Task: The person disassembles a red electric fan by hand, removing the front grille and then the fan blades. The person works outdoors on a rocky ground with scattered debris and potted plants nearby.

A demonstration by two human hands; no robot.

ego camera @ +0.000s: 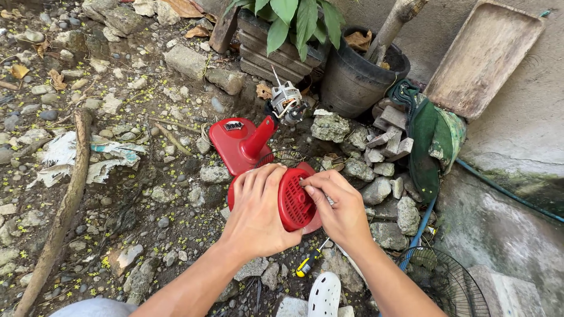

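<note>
My left hand (257, 208) is wrapped over the red vented motor cover (295, 201), palm on its rounded back and fingers curled round its upper rim, clamped on it; my right hand (339, 208) comes in from the other side, thumb and forefinger pinched together at the cover's edge, and something thin and metallic shows just under the fingers, perhaps a small tool, though I cannot make it out. The cover sits low over the stony ground, near the middle of the view, just in front of the red fan base (235, 145) with its stubby red neck; behind that base lies the bare electric motor (287, 103), its shaft poking upward, close to a black plant pot (355, 79) and a dark wooden crate (279, 53) with green leaves. A yellow-handled screwdriver (308, 262) lies on the ground just below my hands, beside a white clog (325, 295); a black wire fan guard (447, 283) rests at lower right, near a blue hose (418, 233); a green cloth (432, 144) drapes over the rubble, and a weathered wooden tray (483, 56) leans on the wall.
</note>
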